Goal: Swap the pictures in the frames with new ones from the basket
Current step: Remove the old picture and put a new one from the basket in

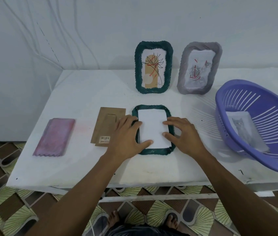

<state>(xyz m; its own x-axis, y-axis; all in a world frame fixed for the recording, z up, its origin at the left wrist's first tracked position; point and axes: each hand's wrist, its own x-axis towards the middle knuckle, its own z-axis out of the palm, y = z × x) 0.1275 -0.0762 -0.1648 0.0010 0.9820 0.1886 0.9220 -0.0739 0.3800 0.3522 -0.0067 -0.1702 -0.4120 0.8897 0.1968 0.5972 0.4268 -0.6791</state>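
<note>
— Two hands down; what do we hold?
— Nothing gripped. Our left hand (126, 135) lies flat, fingers straight, on the left rim of the green frame (151, 107); the white sheet (151, 126) sits inside; our right hand (183, 135) presses it flat. Rightward, a cat picture (243, 132) lies in the purple basket (226, 106).

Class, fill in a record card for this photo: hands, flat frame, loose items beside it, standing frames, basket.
Hands: left hand and right hand both rest flat on a white sheet
Flat frame: face-down green frame on the white table, with the sheet lying in its back
Beside it, leftward: brown backing boards, then a pink cloth
Standing at the back: upright green frame with a flower drawing; grey frame with a rose picture
Basket: purple basket on the right, holding a cat picture
</note>
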